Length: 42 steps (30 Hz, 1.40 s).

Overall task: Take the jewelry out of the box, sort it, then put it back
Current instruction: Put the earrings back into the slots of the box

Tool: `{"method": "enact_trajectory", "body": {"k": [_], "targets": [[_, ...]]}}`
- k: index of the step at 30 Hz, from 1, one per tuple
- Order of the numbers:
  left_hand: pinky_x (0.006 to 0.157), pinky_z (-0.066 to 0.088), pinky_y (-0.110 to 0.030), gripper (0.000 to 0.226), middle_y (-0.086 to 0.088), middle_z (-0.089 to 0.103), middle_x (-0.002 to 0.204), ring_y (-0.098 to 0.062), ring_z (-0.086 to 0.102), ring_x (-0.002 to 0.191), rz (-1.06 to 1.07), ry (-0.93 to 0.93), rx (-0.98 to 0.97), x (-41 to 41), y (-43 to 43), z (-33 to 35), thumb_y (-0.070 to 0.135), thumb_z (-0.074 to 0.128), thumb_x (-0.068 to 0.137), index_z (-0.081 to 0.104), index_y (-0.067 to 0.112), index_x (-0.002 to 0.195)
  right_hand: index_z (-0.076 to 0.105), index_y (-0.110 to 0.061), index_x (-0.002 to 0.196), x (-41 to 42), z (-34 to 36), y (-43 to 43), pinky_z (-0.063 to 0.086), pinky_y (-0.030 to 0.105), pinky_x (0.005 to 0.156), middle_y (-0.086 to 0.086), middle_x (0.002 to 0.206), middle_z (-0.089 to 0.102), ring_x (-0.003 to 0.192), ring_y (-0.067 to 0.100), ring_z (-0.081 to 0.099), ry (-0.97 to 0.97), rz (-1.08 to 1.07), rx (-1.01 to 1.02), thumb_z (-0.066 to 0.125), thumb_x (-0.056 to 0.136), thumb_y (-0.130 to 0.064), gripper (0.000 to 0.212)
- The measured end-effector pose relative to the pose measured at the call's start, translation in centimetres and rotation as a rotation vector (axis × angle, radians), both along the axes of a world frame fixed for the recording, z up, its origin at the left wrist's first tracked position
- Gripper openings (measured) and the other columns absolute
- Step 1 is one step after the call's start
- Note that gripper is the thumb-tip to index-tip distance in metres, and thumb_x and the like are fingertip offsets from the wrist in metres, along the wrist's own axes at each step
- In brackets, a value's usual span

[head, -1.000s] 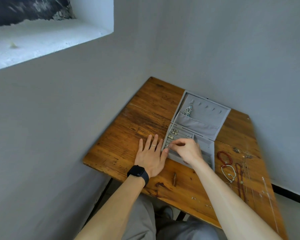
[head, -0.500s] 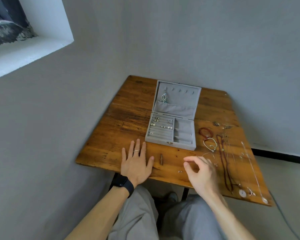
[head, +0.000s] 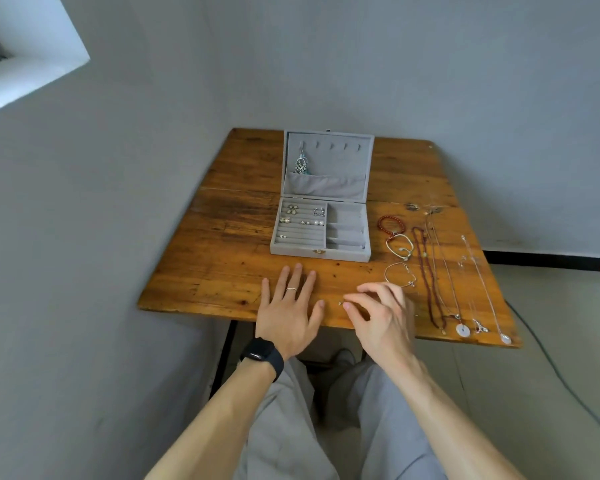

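An open grey jewelry box (head: 347, 253) stands mid-table. Several small earrings (head: 292, 209) sit in its ring slots, and a dangling earring (head: 301, 164) hangs in the raised lid. My left hand (head: 286, 315), with a ring and a black watch, lies flat on the wood in front of the box. My right hand (head: 383, 315) hovers beside it, fingers curled, thumb and forefinger tips pinching a tiny earring (head: 340, 303) on the table. A red bead bracelet (head: 390, 225) and two silver bangles (head: 399, 245) lie right of the box.
Several long necklaces (head: 430, 278) stretch down the right side of the wooden table (head: 215, 258), their pendants (head: 462, 330) near the front edge. Grey walls close in behind and at the left. A cable (head: 551, 368) runs along the floor at the right.
My right hand left the box's ring slots and came down to the front of the table. My left hand drew back from the box's left side. The view swung to face the table.
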<state>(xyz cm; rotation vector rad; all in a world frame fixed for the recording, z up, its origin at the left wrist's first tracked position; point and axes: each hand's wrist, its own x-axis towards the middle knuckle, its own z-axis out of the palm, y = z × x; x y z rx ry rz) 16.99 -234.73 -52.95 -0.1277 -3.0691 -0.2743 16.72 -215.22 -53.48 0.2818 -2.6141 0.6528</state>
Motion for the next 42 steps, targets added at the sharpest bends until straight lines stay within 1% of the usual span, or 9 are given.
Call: {"method": "enact_trajectory", "body": {"k": [5, 9, 11, 14, 18, 21, 34, 39, 42], "targets": [[0.123, -0.001, -0.053, 0.066, 0.004, 0.007, 0.167, -0.020, 0.000, 0.154, 0.015, 0.003, -0.003, 0.0, 0.0, -0.1, 0.061, 0.010, 0.100, 0.011, 0.033, 0.159, 0.077, -0.027, 0.094, 0.1, 0.4, -0.5, 0.042, 0.036, 0.084, -0.011, 0.105, 0.067, 0.109, 0.017, 0.053, 0.031, 0.044, -0.008, 0.076, 0.086, -0.028, 0.008], [0.123, 0.001, -0.053, 0.066, 0.002, 0.008, 0.167, -0.021, 0.001, 0.154, 0.006, -0.002, -0.001, 0.1, -0.2, 0.1, 0.063, 0.011, 0.099, 0.012, 0.034, 0.159, 0.076, -0.023, 0.095, 1.3, 0.5, 0.4, 0.042, 0.030, 0.079, -0.011, 0.098, 0.069, 0.095, 0.015, 0.053, 0.053, -0.023, -0.174, 0.074, 0.089, -0.023, 0.006], [0.123, 0.003, -0.054, 0.063, 0.001, 0.013, 0.167, -0.021, 0.004, 0.154, -0.006, 0.004, 0.016, 0.1, -0.3, 0.5, 0.064, 0.017, 0.099, 0.020, 0.038, 0.157, 0.075, -0.022, 0.096, 2.4, 0.2, 1.3, 0.039, 0.026, 0.078, -0.012, 0.096, 0.070, 0.090, 0.016, 0.054, 0.053, -0.074, -0.278, 0.073, 0.089, -0.021, 0.007], [0.122, 0.004, -0.056, 0.046, 0.004, 0.036, 0.158, -0.022, 0.019, 0.151, -0.053, 0.043, 0.156, 0.2, -0.2, 1.3, 0.059, 0.039, 0.099, 0.045, 0.045, 0.142, 0.072, -0.026, 0.098, 4.2, -0.3, 2.4, 0.039, 0.014, 0.080, -0.018, 0.096, 0.067, 0.092, 0.008, 0.057, -0.053, -0.114, -0.460, 0.067, 0.093, -0.026, 0.007], [0.116, 0.029, -0.050, 0.030, 0.009, 0.060, 0.134, -0.018, 0.049, 0.130, -0.126, 0.108, 0.235, 0.1, 0.4, 2.1, 0.045, 0.056, 0.098, 0.065, 0.038, 0.125, 0.070, -0.032, 0.099, 4.9, -0.5, 3.3, 0.045, 0.015, 0.082, -0.021, 0.100, 0.068, 0.098, 0.000, 0.060, -0.189, -0.131, -0.562, 0.064, 0.095, -0.029, 0.007], [0.106, 0.040, -0.042, 0.027, 0.008, 0.063, 0.127, -0.017, 0.054, 0.119, -0.139, 0.116, 0.228, -0.2, 0.9, 2.5, 0.044, 0.060, 0.096, 0.071, 0.033, 0.119, 0.071, -0.031, 0.098, 4.7, -0.3, 3.2, 0.049, 0.022, 0.080, -0.017, 0.097, 0.070, 0.094, 0.005, 0.062, -0.211, -0.157, -0.605, 0.066, 0.095, -0.029, 0.006], [0.085, 0.050, -0.037, 0.018, 0.008, 0.070, 0.111, -0.019, 0.058, 0.100, -0.224, 0.176, 0.150, -1.1, 2.3, 2.5, 0.035, 0.062, 0.097, 0.077, 0.026, 0.103, 0.071, -0.027, 0.096, 4.9, -0.2, 3.0, 0.053, 0.037, 0.082, -0.018, 0.094, 0.069, 0.093, 0.012, 0.062, -0.184, -0.155, -0.575, 0.066, 0.095, -0.025, 0.006], [0.079, 0.050, -0.028, 0.013, 0.011, 0.064, 0.107, -0.010, 0.055, 0.099, -0.181, 0.119, 0.284, -1.5, 0.9, 3.3, 0.034, 0.059, 0.098, 0.069, 0.028, 0.104, 0.070, -0.032, 0.094, 4.6, 0.7, 2.6, 0.050, 0.021, 0.076, -0.023, 0.093, 0.068, 0.092, -0.001, 0.061, -0.204, -0.131, -0.605, 0.066, 0.094, -0.027, 0.007], [0.075, 0.050, -0.023, 0.012, 0.012, 0.059, 0.102, -0.008, 0.057, 0.095, -0.093, 0.110, 0.417, -3.0, -1.7, 5.1, 0.035, 0.058, 0.096, 0.067, 0.030, 0.104, 0.072, -0.028, 0.095, 3.8, 1.7, 0.7, 0.049, 0.014, 0.073, -0.024, 0.090, 0.069, 0.089, 0.000, 0.063, -0.191, -0.027, -0.617, 0.068, 0.094, -0.023, 0.007]]}}
